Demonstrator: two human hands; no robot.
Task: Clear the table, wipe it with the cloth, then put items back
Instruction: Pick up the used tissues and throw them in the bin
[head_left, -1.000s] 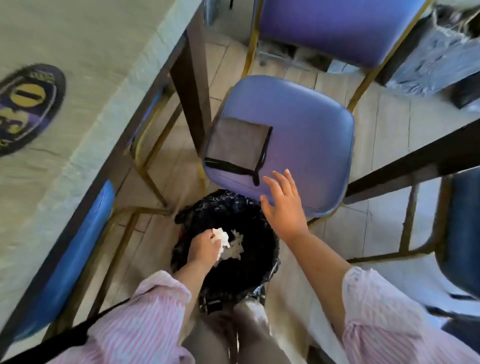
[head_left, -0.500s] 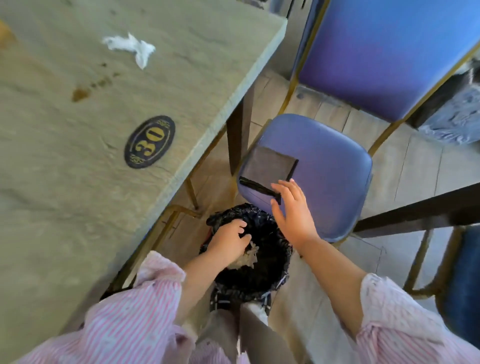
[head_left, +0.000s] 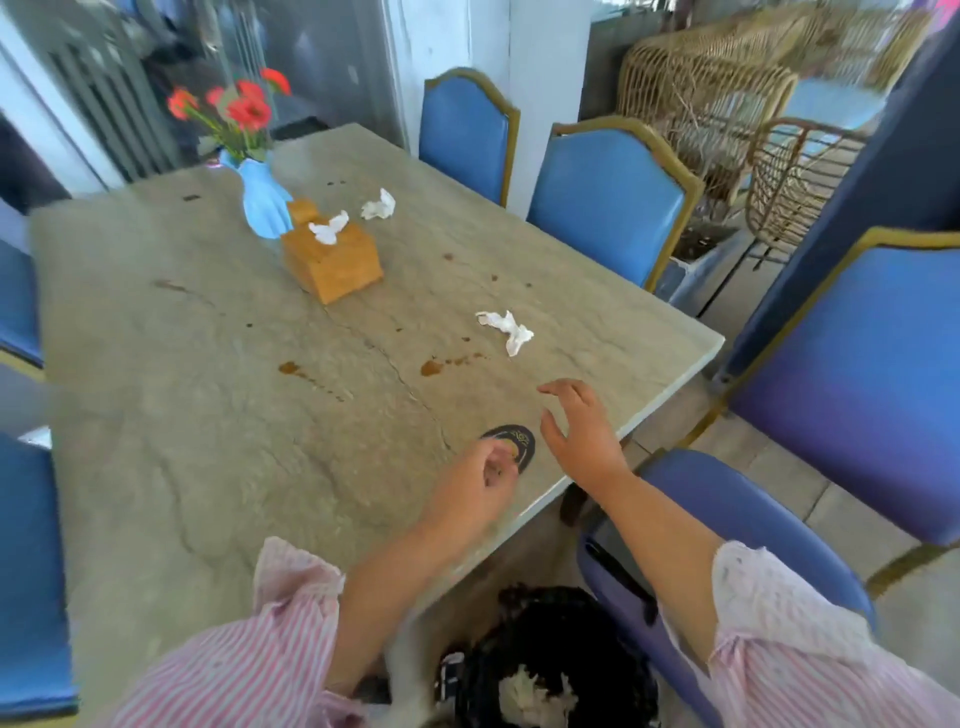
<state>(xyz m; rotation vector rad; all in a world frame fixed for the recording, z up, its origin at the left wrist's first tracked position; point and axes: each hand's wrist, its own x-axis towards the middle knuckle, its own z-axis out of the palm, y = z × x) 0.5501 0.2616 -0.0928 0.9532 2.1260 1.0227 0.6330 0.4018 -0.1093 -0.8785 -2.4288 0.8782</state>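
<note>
A stone-topped table (head_left: 208, 415) with brown stains carries a wooden tissue box (head_left: 332, 262), a blue vase with red flowers (head_left: 262, 200) and two crumpled white tissues (head_left: 506, 328) (head_left: 379, 205). My left hand (head_left: 480, 478) hovers over the table's near right edge, fingers loosely curled, nothing in it. My right hand (head_left: 584, 434) is beside it with fingers spread, empty, short of the nearer tissue. A black-lined bin (head_left: 550, 670) by my legs holds white tissue. The dark cloth (head_left: 621, 582) on the near chair seat is mostly hidden by my right arm.
Blue chairs with gold frames (head_left: 608, 208) stand along the table's right side and far end, one seat (head_left: 753, 535) right under my right arm. A black oval number sticker (head_left: 514, 441) lies by my left hand. Wicker furniture (head_left: 706, 93) sits at the back right.
Both hands have lifted from the bin and chair up over the table edge. The left hand let go of the tissue into the bin. My view swung up onto the tabletop.
</note>
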